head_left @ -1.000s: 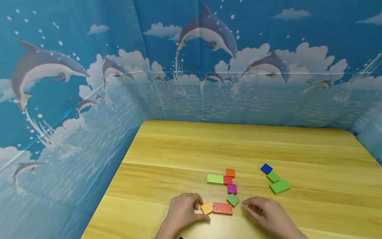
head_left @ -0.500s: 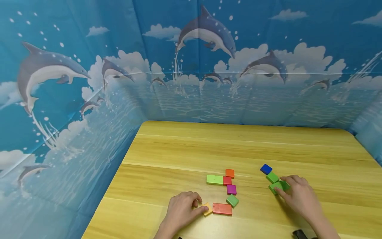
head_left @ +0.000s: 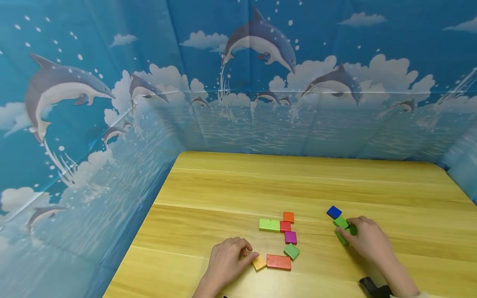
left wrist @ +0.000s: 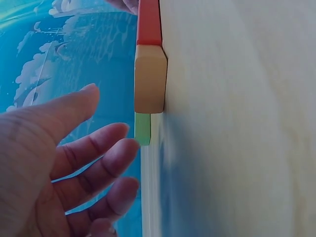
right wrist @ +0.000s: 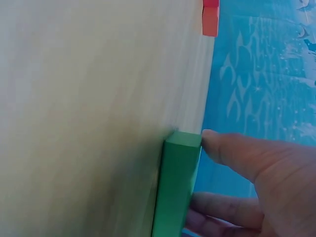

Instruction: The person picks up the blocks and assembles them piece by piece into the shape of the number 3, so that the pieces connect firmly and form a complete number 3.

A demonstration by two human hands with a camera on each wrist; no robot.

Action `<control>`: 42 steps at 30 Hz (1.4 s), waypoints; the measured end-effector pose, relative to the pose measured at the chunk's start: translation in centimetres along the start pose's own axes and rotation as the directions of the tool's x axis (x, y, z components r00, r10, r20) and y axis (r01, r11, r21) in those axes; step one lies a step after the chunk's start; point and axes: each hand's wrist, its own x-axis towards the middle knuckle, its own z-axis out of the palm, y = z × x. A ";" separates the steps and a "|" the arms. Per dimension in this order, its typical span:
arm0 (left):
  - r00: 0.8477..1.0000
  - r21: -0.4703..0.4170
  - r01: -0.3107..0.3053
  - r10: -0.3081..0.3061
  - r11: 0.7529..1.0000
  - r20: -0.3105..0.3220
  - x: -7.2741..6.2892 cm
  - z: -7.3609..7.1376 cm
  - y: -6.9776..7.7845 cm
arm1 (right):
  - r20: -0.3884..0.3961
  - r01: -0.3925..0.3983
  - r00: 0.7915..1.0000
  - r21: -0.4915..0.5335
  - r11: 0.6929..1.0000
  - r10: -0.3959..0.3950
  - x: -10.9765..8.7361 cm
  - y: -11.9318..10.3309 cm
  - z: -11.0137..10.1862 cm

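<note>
My right hand [head_left: 369,240] is at a long green block [head_left: 341,237], with the thumb at one edge and fingers on the far side, pinching it. In the right wrist view the thumb tip meets the corner of that green block [right wrist: 177,182]. A small green block [head_left: 340,222] and a blue block [head_left: 334,212] lie just beyond it. My left hand [head_left: 229,260] hovers beside a yellow block [head_left: 259,263], fingers loosely bent. The left wrist view shows its thumb and fingers apart from the yellow block [left wrist: 149,79]. A long red block [head_left: 278,262] adjoins the yellow one.
Between the hands, a green block [head_left: 292,251], a purple block [head_left: 290,237], a small red block [head_left: 285,226], a lime block [head_left: 269,225] and an orange block [head_left: 288,217] form a chain. A dolphin-printed cloth [head_left: 208,124] surrounds the wooden table [head_left: 223,186].
My right hand has moved right from near the middle chain to the long green block and now pinches it. The left thumb has shifted up toward the yellow block.
</note>
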 end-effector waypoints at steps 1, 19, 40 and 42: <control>1.000 -0.003 0.003 -0.003 1.000 0.003 0.0 0.0 0.0 | 0.006 -0.011 1.000 0.010 1.000 0.011 -0.1 -0.1 0.0; 1.000 -0.024 0.009 -0.009 1.000 0.021 0.4 0.1 -0.3 | 0.015 -0.047 0.999 0.080 0.996 0.046 -0.8 -1.2 -0.6; 0.993 0.021 -0.107 0.106 0.994 0.048 3.2 -1.1 -1.2 | 0.189 0.061 0.978 0.164 0.985 -0.092 5.6 -4.5 0.4; 0.992 0.036 -0.120 0.118 0.992 0.048 3.9 -1.4 -1.4 | 0.202 0.052 0.976 0.175 0.983 -0.088 6.6 -4.6 0.7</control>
